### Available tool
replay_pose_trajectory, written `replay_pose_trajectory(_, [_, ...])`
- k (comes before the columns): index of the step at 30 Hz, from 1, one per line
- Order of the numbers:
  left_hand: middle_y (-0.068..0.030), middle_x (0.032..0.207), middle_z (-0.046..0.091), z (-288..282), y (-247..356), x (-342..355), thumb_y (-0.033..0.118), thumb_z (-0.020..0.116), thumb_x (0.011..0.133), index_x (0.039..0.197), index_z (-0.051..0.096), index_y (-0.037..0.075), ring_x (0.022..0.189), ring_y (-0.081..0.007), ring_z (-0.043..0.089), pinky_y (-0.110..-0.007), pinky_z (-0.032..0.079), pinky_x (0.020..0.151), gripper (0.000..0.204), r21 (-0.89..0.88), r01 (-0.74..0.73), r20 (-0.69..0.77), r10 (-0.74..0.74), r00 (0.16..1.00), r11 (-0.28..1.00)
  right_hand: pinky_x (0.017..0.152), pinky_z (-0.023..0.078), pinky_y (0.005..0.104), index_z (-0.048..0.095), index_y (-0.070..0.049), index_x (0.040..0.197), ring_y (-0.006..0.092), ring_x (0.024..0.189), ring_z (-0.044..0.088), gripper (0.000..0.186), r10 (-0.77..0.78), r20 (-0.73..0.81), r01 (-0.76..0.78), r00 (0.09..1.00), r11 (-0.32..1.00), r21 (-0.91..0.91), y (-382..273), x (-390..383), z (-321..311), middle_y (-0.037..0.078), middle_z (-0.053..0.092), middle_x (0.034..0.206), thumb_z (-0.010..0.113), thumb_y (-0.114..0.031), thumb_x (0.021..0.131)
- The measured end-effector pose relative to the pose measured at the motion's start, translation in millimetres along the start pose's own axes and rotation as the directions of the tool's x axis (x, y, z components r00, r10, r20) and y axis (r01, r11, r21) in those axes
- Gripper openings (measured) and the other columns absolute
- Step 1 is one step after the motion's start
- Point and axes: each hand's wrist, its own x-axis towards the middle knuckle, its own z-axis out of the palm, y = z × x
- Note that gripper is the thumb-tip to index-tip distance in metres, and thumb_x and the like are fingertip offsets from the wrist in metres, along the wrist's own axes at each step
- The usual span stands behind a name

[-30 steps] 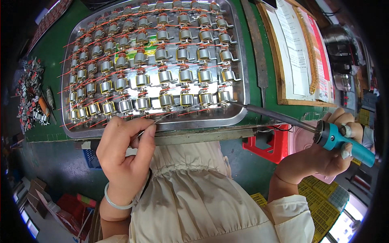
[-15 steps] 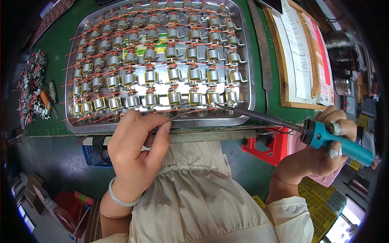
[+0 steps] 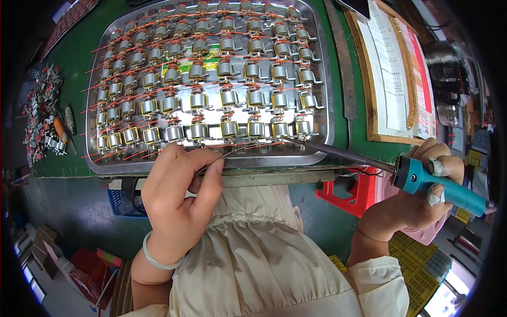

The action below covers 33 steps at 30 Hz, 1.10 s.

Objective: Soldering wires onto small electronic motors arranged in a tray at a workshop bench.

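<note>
Extending rightward from left grip [image 3: 180, 191], thin wire [image 3: 233, 151] is pinched. Soldering iron [image 3: 454, 197] is clasped in closed right grip [image 3: 411, 207].

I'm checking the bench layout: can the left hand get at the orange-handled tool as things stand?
Probably, but the left hand pinches a thin wire. The orange-handled tool looks uncovered, lying left of the tray, beside small parts.

A red stool [image 3: 365, 191] stands well apart from a blue crate [image 3: 120, 204].
</note>
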Motion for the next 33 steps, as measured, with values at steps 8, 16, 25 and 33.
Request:
replay_pose_trajectory(8, [-0.0031, 0.058, 0.043, 0, 2, 0, -0.003, 0.059, 0.063, 0.071, 0.055, -0.001, 0.043, -0.0079, 0.038, -0.019, 0.030, 0.039, 0.009, -0.019, 0.001, 0.010, -0.001, 1.000, 1.000, 0.047, 0.025, 0.0247, 0.044, -0.002, 0.079, 0.0131, 0.053, 0.030, 0.025, 0.013, 0.008, -0.013, 1.000, 0.999, 0.045, -1, 0, -1, 0.006, 0.036, 0.060, 0.051, -0.022, 0.067])
replay_pose_trajectory(16, [-0.0032, 0.058, 0.043, -4, 1, 0, -0.003, 0.059, 0.063, 0.071, 0.055, -0.001, 0.044, -0.0083, 0.038, -0.020, 0.030, 0.040, 0.009, -0.012, 0.010, 0.010, -0.009, 1.000, 1.000, 0.047, 0.025, 0.0258, 0.044, -0.002, 0.080, 0.0136, 0.053, 0.030, 0.025, 0.012, 0.013, -0.013, 1.000, 0.999, 0.032, -2, 0, -3, 0.006, 0.036, 0.060, 0.050, -0.022, 0.067])
replay_pose_trajectory(25, [-0.0031, 0.059, 0.045, -19, -6, -1, -0.005, 0.059, 0.062, 0.070, 0.055, 0.000, 0.047, -0.0089, 0.038, -0.020, 0.029, 0.043, 0.010, 0.047, 0.024, -0.050, -0.022, 0.998, 0.999, 0.048, 0.025, 0.0257, 0.044, -0.003, 0.080, 0.0136, 0.054, 0.029, 0.026, 0.029, -0.039, -0.025, 0.999, 0.996, 0.084, -4, 1, -5, 0.005, 0.034, 0.060, 0.049, -0.024, 0.067])
replay_pose_trajectory(33, [-0.0038, 0.059, 0.045, -21, -9, -1, -0.005, 0.058, 0.061, 0.070, 0.055, -0.001, 0.047, -0.0099, 0.040, -0.021, 0.032, 0.043, 0.010, 0.049, 0.005, -0.033, -0.004, 0.999, 0.999, 0.048, 0.028, 0.0246, 0.043, -0.002, 0.080, 0.0145, 0.055, 0.033, 0.025, 0.017, 0.007, -0.018, 1.000, 1.000, 0.007, -5, 2, 20, 0.007, 0.037, 0.062, 0.050, -0.023, 0.068])
